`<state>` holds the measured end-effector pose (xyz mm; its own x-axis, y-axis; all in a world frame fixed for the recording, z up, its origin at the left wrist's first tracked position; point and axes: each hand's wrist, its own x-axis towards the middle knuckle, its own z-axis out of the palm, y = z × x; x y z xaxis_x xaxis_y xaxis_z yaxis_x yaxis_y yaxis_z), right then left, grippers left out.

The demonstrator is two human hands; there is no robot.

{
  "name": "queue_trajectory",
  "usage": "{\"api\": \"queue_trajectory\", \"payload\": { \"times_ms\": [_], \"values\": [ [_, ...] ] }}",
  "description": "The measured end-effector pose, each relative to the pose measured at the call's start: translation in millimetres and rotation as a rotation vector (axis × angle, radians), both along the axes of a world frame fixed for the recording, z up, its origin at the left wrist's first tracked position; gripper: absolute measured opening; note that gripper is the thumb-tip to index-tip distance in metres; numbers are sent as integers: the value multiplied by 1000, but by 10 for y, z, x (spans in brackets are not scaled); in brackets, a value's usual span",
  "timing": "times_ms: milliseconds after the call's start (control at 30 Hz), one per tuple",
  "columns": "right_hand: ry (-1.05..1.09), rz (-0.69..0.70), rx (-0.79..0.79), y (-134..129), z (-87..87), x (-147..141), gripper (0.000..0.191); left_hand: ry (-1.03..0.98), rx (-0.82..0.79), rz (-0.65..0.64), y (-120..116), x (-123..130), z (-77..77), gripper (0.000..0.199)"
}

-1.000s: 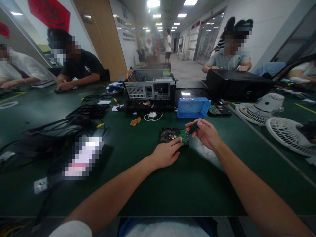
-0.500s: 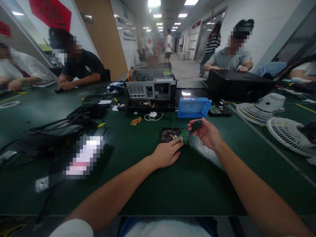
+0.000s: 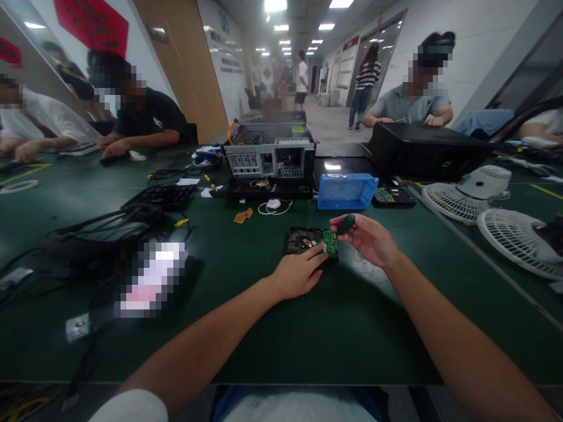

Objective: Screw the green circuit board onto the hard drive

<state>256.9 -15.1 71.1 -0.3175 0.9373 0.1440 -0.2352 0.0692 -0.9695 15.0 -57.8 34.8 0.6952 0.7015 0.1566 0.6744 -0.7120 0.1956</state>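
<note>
The person's left hand (image 3: 299, 274) is loosely open, its fingers resting on a hard drive (image 3: 299, 240) that lies on the green surface (image 3: 308, 346). The right hand (image 3: 367, 237) pinches a small dark green handle (image 3: 346, 224) by the drive's right end. Its tip is too small to see. Behind them is a blue bin (image 3: 347, 193), near an open computer case (image 3: 268, 161).

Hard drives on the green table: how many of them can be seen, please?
2. One hard drive lies partly under the left hand; the second hard drive lies just right of the blue tray. Others may be hidden in the computer case.
</note>
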Motion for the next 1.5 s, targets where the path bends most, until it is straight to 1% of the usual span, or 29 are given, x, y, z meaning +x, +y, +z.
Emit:
{"api": "queue_trajectory", "payload": {
  "times_ms": [100,233,367,567,700,833,1000,1167,1500],
  "values": [
    [32,31,-3,-17,-4,-4,26,-12,9,2,1,1,-13,48],
    [40,33,4,-23,-13,-10,24,-5,3,0,-1,-1,-9,49],
    [44,17,-2,-18,-12,-8,30,-9,1,-4,-5,-9,-3,50],
    [98,26,-86,21,-23,11,36,-10,-3,-6,6,-14,-7,49],
    [139,37,-93,41,-22,30,29,-1,2,-4,13,-8,-29,50],
    [167,59,-110,42,-4,49,27,-5,8,0,2,-5,-31,49],
    [158,60,-138,37,8,55,30,-7,5,-4,-4,-5,-4,48],
    [155,68,-152,30,14,53,31,-14,10,-10,4,-8,-17,48],
    [83,87,-100,26,31,65,25,-7,9,-9,6,-11,-23,49]
  ]
}}
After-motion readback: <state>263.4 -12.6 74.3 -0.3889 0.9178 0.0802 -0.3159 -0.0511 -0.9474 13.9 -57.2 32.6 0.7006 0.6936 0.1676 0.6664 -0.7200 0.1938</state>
